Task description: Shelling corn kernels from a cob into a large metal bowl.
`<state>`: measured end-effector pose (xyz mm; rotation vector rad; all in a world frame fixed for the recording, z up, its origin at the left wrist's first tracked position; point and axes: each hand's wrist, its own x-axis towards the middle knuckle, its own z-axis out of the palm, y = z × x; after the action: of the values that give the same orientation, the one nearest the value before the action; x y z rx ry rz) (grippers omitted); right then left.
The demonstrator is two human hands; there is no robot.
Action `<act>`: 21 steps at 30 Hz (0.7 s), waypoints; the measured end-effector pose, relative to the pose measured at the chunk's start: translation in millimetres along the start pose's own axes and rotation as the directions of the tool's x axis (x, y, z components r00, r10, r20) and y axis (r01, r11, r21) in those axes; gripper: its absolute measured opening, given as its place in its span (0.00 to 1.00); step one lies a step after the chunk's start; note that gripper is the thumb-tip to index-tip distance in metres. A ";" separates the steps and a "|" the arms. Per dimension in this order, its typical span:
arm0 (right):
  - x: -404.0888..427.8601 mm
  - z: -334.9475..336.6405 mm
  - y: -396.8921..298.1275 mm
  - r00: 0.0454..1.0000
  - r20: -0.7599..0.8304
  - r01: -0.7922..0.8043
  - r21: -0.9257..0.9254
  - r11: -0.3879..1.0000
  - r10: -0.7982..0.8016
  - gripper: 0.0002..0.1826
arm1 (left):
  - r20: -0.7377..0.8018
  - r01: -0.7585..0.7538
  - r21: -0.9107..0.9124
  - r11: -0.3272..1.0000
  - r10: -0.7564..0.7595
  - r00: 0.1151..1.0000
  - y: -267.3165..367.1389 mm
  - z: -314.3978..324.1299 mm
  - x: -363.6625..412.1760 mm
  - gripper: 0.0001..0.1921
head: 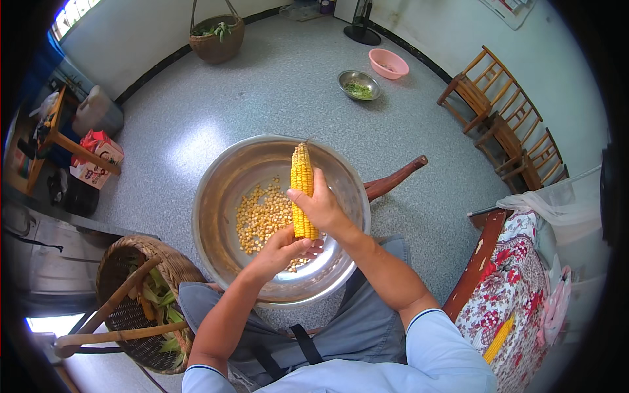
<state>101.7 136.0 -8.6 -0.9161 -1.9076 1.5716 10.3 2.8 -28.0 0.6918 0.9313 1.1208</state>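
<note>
A yellow ear of corn [301, 172] stands lengthwise above a wide stainless steel basin [216, 211], its narrow tip pointing away from me. My right hand [322, 204] grips its middle from the right, the thumb lying across the kernels. At the thick lower end, my left hand [287, 248] cups the ear from below and the left, with some fingers hidden beneath it. Rows of kernels cover most of the ear. Loose corn kernels [260, 216] lie scattered over the basin's bottom, mostly left of the ear.
A wicker basket [182, 265] with husks stands at my left. A reddish wooden leg [398, 177] juts out right of the basin. Farther off are a steel bowl [346, 81], a pink basin [388, 73] and bamboo chairs [506, 130]. Another corn ear [499, 339] lies on floral bedding [491, 299].
</note>
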 end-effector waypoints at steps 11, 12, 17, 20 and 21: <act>-1.9 1.3 -1.9 0.998 -0.005 0.062 -0.028 0.998 -0.062 0.31 | 0.068 -0.015 -0.017 1.000 0.016 0.998 0.4 -2.9 -1.2 0.22; -1.5 0.8 -3.9 0.999 -0.004 0.032 -0.012 0.999 -0.033 0.30 | 0.046 -0.002 -0.014 1.000 0.003 0.999 1.5 -2.6 -1.9 0.23; 3.3 -6.8 4.9 0.999 0.020 -0.036 -0.002 0.999 0.036 0.31 | -0.105 0.009 0.377 0.926 0.033 0.994 7.9 11.4 -6.5 0.23; 6.5 -17.2 9.6 0.997 0.073 -0.023 -0.202 0.979 0.039 0.34 | -0.209 0.021 0.650 0.759 0.152 0.966 6.8 0.8 -11.2 0.26; 6.6 -21.7 11.1 0.993 0.104 -0.006 -0.382 0.924 0.050 0.35 | -0.215 0.013 0.767 0.641 0.238 0.947 5.5 -6.5 -12.6 0.29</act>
<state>115.5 156.1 -15.2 -1.0319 -2.3435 1.3106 0.3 -7.5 -23.0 1.3127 1.6907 0.9212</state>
